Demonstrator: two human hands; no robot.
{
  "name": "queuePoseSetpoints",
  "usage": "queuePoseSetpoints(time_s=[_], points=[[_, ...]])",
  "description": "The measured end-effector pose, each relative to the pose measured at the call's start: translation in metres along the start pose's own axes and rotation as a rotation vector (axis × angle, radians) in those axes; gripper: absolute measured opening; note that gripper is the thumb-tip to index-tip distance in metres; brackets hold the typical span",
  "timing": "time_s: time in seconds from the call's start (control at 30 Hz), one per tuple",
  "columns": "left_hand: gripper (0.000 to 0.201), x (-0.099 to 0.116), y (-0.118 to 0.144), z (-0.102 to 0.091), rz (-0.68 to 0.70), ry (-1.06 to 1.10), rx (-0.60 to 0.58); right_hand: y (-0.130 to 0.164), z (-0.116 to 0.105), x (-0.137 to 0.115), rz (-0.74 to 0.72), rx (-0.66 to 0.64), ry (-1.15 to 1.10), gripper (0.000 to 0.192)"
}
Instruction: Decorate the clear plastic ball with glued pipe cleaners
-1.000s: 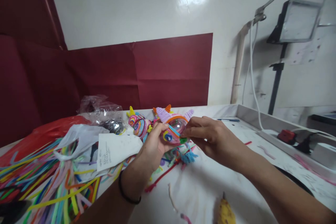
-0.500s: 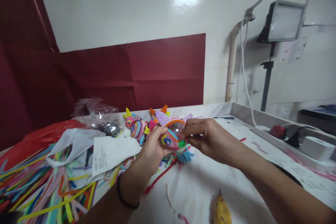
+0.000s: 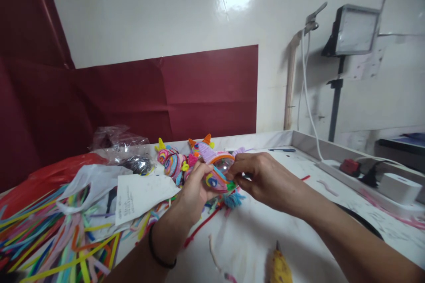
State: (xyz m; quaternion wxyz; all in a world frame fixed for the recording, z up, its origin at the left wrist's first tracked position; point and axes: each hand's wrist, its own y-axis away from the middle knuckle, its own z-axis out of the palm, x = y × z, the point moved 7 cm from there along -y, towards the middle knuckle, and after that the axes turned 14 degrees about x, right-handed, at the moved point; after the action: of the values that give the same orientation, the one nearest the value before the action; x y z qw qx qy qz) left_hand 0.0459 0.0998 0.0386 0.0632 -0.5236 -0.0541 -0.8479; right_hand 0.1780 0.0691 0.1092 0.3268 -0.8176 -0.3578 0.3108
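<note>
Held above the white table (image 3: 265, 239) — a clear pipe-cleaner-wrapped ball (image 3: 219, 172). Left hand (image 3: 192, 194) cupping at nine o'clock, right hand (image 3: 262, 177) pinching at three — fingertips pressed together.

the yellow tool (image 3: 280, 269) is cut off by the bottom edge.

The white paper sheet (image 3: 141, 194) bears small writing, too blurred to read.

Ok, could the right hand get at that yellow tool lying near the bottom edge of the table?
Probably yes. The right hand is busy pinching the pipe-cleaner figure, but the yellow tool lies on bare table below the right forearm, nothing between.
</note>
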Motion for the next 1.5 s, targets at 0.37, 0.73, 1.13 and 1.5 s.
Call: queuePoseSetpoints(time_s=[0.37,0.73,1.13,1.5], points=[[0.025,0.001,0.000,0.001,0.010,-0.002,0.008,0.001,-0.005,0.000,0.077,0.008,0.106,0.023],[0.020,-0.003,0.000,0.001,-0.007,-0.010,-0.014,-0.001,-0.005,0.003,0.148,-0.058,0.144,0.021],[0.022,-0.004,0.001,0.002,-0.019,-0.002,-0.011,0.001,-0.004,0.005,0.158,-0.065,0.136,0.022],[0.019,-0.004,0.000,-0.001,-0.043,0.017,0.024,0.000,-0.008,0.013,0.248,-0.041,0.165,0.013]])
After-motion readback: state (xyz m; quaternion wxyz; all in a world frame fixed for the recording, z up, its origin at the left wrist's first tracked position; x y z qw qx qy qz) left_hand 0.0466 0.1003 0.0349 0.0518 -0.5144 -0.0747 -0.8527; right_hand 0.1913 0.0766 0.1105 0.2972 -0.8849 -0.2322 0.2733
